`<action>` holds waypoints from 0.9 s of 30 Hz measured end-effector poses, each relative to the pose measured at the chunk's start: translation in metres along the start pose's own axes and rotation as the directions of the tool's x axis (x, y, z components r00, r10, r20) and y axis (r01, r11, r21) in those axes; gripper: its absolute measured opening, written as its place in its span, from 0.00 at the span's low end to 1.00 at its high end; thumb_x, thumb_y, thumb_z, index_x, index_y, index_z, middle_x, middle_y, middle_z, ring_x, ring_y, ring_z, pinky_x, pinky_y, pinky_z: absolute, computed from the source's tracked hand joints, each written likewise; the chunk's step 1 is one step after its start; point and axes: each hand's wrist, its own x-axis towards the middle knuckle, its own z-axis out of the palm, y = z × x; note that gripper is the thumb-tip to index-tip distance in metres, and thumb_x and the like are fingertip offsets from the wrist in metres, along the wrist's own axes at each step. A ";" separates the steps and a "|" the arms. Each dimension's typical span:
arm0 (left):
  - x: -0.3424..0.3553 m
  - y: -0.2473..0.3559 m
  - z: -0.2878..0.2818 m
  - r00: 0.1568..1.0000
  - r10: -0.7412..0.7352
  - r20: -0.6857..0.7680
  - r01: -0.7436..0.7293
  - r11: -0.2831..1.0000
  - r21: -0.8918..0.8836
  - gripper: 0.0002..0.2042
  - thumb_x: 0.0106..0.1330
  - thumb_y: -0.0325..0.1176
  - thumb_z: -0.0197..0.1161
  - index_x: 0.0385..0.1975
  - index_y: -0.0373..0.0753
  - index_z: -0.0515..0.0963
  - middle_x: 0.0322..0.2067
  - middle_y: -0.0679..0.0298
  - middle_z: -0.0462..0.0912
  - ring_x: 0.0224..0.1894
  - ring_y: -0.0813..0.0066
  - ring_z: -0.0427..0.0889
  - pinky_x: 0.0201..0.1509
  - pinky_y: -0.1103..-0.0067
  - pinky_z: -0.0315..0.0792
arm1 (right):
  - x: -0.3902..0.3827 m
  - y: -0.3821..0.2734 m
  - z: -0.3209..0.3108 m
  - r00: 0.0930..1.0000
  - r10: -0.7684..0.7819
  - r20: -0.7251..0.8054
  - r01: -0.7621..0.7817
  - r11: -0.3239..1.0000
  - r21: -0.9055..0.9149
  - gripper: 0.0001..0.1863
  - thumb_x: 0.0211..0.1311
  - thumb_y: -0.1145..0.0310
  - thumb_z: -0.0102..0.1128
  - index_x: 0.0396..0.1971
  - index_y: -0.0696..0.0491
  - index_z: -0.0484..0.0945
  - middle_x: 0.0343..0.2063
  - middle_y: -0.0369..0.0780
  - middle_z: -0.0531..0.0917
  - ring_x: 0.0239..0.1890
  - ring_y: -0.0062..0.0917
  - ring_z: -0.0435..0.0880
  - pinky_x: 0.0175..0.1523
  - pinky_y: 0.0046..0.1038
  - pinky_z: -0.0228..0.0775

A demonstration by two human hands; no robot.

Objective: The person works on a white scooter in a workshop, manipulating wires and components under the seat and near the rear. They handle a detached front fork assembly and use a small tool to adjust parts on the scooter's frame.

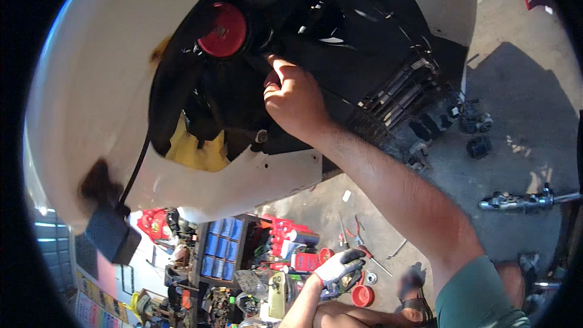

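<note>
My bare right hand reaches into the dark opening of a white vehicle body panel. Its index finger stretches toward dark parts beside a round red disc; the other fingers are bent. Shadow hides what the fingertip touches, and no held thing shows. Low in the view, my left hand wears a white glove with dark fingers. Those fingers are loosely bent and apart, above tools on the floor, with nothing visible in them. Yellow material shows through the opening's lower edge.
Pliers, a screwdriver and a red round container lie on the floor. A rack of blue bins stands lower left. A dark box hangs by the panel. Loose dark parts and a metal jack-like tool are at right.
</note>
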 end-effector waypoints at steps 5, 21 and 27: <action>-0.010 0.014 0.002 0.997 0.070 0.038 -0.065 0.989 -0.135 0.20 0.75 0.40 0.59 0.61 0.34 0.74 0.53 0.58 0.83 0.55 0.69 0.81 0.61 0.75 0.73 | 0.003 0.033 -0.010 0.993 0.081 0.091 -0.084 0.996 0.028 0.33 0.58 0.76 0.56 0.67 0.60 0.69 0.35 0.40 0.84 0.33 0.25 0.82 0.41 0.27 0.76; -0.023 -0.052 0.006 0.998 0.022 -0.054 -0.034 0.972 -0.232 0.21 0.73 0.38 0.62 0.60 0.32 0.75 0.50 0.58 0.85 0.52 0.73 0.82 0.58 0.76 0.75 | 0.046 0.029 -0.001 0.990 0.028 0.136 -0.085 0.897 0.435 0.30 0.61 0.76 0.55 0.66 0.54 0.70 0.31 0.37 0.82 0.24 0.17 0.74 0.30 0.22 0.70; -0.019 -0.034 -0.003 0.998 0.030 -0.059 -0.042 0.977 -0.210 0.22 0.73 0.40 0.62 0.59 0.31 0.76 0.52 0.54 0.84 0.55 0.69 0.81 0.61 0.74 0.74 | 0.052 0.043 -0.001 0.985 -0.010 0.174 -0.070 0.891 0.448 0.30 0.61 0.77 0.53 0.67 0.55 0.69 0.30 0.38 0.83 0.23 0.18 0.74 0.29 0.22 0.68</action>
